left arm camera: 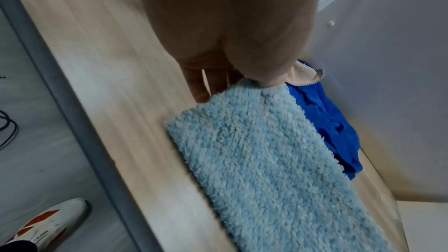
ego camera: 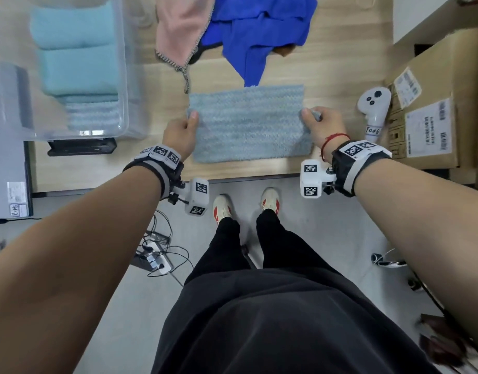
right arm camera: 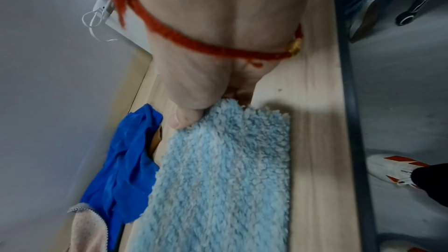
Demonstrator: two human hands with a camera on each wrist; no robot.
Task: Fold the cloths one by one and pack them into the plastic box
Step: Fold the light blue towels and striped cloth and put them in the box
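Note:
A fluffy light-blue cloth (ego camera: 248,122) (left arm camera: 266,160) (right arm camera: 223,175) lies as a rectangle on the wooden table (ego camera: 326,76), near its front edge. My left hand (ego camera: 181,130) (left arm camera: 242,76) pinches the cloth's left edge, thumb on top. My right hand (ego camera: 320,122) (right arm camera: 191,110) pinches the right edge the same way. The clear plastic box (ego camera: 124,76) stands at the left with folded teal and light-blue cloths (ego camera: 78,66) inside. A pink cloth (ego camera: 178,31) and a bright blue cloth (ego camera: 259,31) lie crumpled at the back of the table.
A white controller (ego camera: 374,109) lies just right of my right hand, beside cardboard boxes (ego camera: 432,103). A black device (ego camera: 81,147) sits in front of the plastic box. A grey unit (ego camera: 8,147) stands at far left. Below are my feet and floor cables (ego camera: 156,252).

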